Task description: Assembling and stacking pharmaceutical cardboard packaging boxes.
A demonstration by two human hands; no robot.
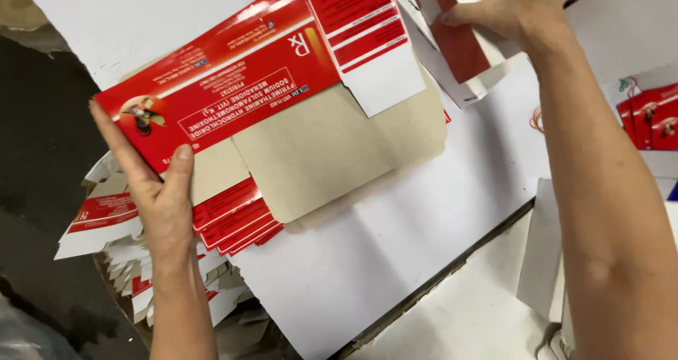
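My left hand (159,190) grips the left end of a flat, unfolded red and white carton blank (254,77), thumb on top and fingers behind its edge. Its brown inner flap (332,148) lies spread over a stack of similar red blanks (236,222). My right hand (512,7) reaches to the top right and holds a folded red and white carton (459,49) near the frame's upper edge.
Large white cardboard sheets (395,247) cover the work surface. A heap of cut red and white scraps (120,254) lies at the lower left beside a dark floor (35,155). More red printed blanks (650,116) sit at the right edge.
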